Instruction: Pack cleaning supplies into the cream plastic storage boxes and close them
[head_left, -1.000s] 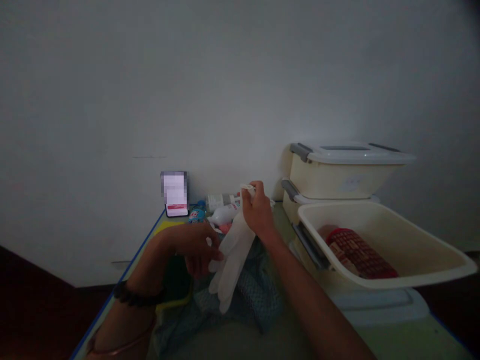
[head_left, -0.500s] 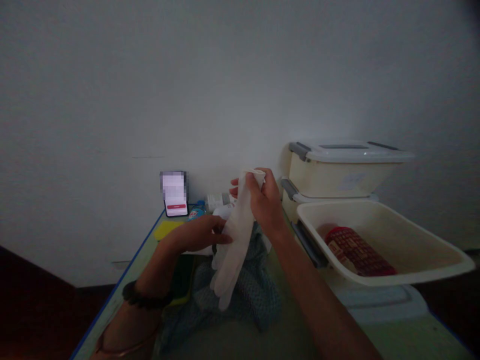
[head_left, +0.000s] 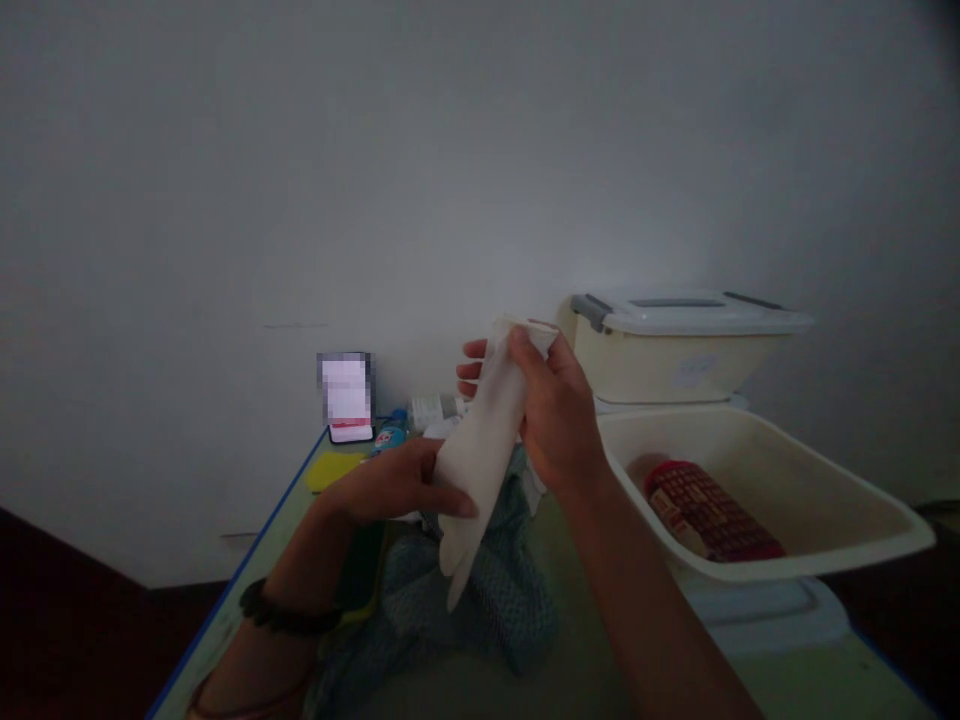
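A pale, thin rubber glove (head_left: 487, 430) hangs at a slant in front of me, its fingers pointing down. My right hand (head_left: 551, 400) grips the cuff at the top, thumb pressed on the near side and some fingers showing behind. Lower down, my left hand (head_left: 405, 480) pinches the glove's palm area, with the thumb in front and the other fingers hidden behind it. Below the glove a grey-blue knitted cloth (head_left: 517, 600) lies crumpled on the table (head_left: 592, 620).
At the right, an open cream bin (head_left: 832, 450) holds a red patterned package (head_left: 712, 510). Behind it stands a lidded storage box (head_left: 675, 350). A phone (head_left: 349, 395) leans on the wall, near a yellow item (head_left: 334, 468), a blue-capped bottle (head_left: 391, 432) and a white bottle (head_left: 431, 410).
My right hand has risen slightly with the cuff and moved right. My left hand has shifted a little along the glove, whose fingers now hang closer together.
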